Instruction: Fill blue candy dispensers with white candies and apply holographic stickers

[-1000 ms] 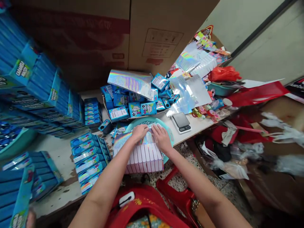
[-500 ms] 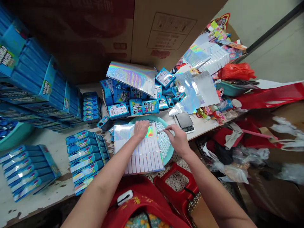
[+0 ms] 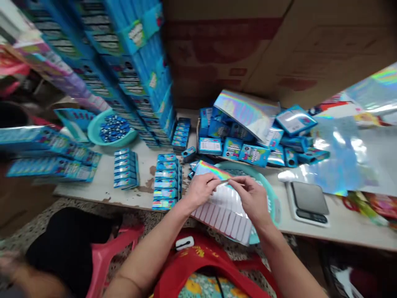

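Note:
My left hand (image 3: pixel 203 191) and my right hand (image 3: pixel 252 198) meet over a sticker sheet, both closed in a pinch. Between their fingertips is a thin, narrow sticker (image 3: pixel 223 181), partly hidden by the fingers. Below them the shiny holographic sticker sheet (image 3: pixel 223 221), with rows of long pale strips, rests across a turquoise basin (image 3: pixel 274 207). White pellets in the basin are mostly covered by the sheet and my right hand.
Behind the basin lies a heap of blue candy boxes (image 3: pixel 254 155) under another holographic sheet (image 3: pixel 248 114). A scale (image 3: pixel 310 203) stands right. Blue box rows (image 3: pixel 166 182) and tall stacks (image 3: pixel 145 78) stand left, near a basin of blue wrapped pieces (image 3: pixel 113 142). Another person's blurred arm (image 3: pixel 34 277) shows lower left.
The view has swung left. My right hand has come from the pellets to meet my left hand over the sheet, and both now pinch the thin sticker.

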A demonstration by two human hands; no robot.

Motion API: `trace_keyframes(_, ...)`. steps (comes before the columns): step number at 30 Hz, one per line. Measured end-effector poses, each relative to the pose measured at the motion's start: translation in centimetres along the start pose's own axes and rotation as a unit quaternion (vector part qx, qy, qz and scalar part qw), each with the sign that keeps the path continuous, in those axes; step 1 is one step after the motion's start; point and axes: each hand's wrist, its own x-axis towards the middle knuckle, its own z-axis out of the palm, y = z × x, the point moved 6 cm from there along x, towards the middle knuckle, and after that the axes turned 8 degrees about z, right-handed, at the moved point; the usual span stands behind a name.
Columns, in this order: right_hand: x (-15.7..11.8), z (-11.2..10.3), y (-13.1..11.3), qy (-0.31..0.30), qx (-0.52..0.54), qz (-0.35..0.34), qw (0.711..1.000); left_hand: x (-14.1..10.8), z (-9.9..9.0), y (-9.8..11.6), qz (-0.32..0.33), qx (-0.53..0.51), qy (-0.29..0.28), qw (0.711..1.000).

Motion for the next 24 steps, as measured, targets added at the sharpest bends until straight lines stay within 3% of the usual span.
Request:
trace_keyframes(3, 0.0, 7.9, -1.3, -0.048, 0.029, -0.019, 0.998, -3.5, -8.0, -0.8, -0.024, 0.095, 0.059, 0.993)
trace_keyframes(6, 0.5, 15.3, -2.8, -0.057, 0.027, -0.031, 0.998, -5.8, -15.3, -2.2, -0.021, 0.151, 0.100, 0.983)
trace_keyframes(8, 1.2, 18.9, -3.5, -0.039, 0.013, -0.034, 0.999, -6.2, -18.8, -3.6, -0.015, 0.165, 0.105, 0.980)
trace_keyframes(10, 1.8, 21.3, -3.7, -0.022, -0.004, -0.036, 0.999, -5.9, -20.9, -5.1, -0.007, 0.171, 0.098, 0.980)
trace_keyframes(13, 2.4, 23.2, -3.4, 0.004, -0.038, -0.042, 0.998, -4.9, -22.0, -7.2, 0.002, 0.174, 0.083, 0.981)
trace_keyframes(16, 2.7, 24.0, -3.0, 0.019, -0.072, -0.057, 0.996, -4.3, -21.8, -9.2, -0.009, 0.168, 0.086, 0.982)
trace_keyframes(24, 3.2, 23.7, -1.6, 0.039, -0.039, -0.009, 0.998, -5.9, -20.1, -13.6, -0.126, 0.179, 0.188, 0.957)
